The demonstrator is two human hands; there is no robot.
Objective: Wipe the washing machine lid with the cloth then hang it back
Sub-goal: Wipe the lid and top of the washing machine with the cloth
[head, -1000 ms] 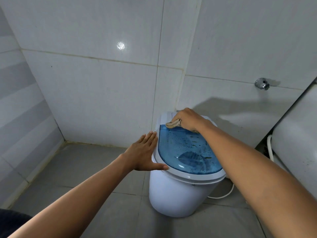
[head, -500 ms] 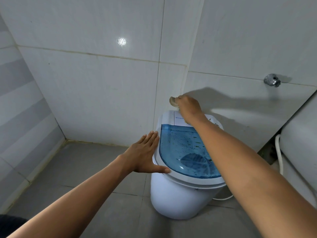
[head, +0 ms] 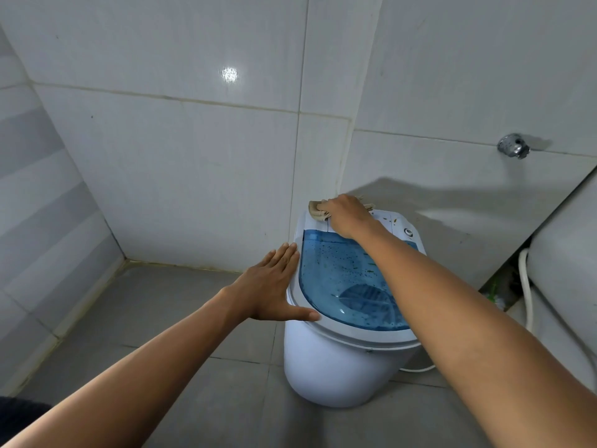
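Note:
A small white washing machine (head: pixel 336 367) stands on the floor in the corner. Its translucent blue lid (head: pixel 336 276) is speckled with dark bits. My right hand (head: pixel 347 215) presses a bunched beige cloth (head: pixel 318 212) onto the white control panel at the back left of the machine's top. My left hand (head: pixel 271 286) lies flat with fingers together against the left rim of the lid, thumb along the front edge, holding nothing.
White tiled walls meet right behind the machine. A chrome wall fitting (head: pixel 513 146) sticks out at the upper right. A large white appliance (head: pixel 568 270) with a white hose (head: pixel 526 286) stands at the right. Grey floor tiles (head: pixel 155 318) lie to the left.
My right hand with the cloth went from the lid's back edge up toward the wall, then came down onto the rear control panel. My left hand stayed on the rim.

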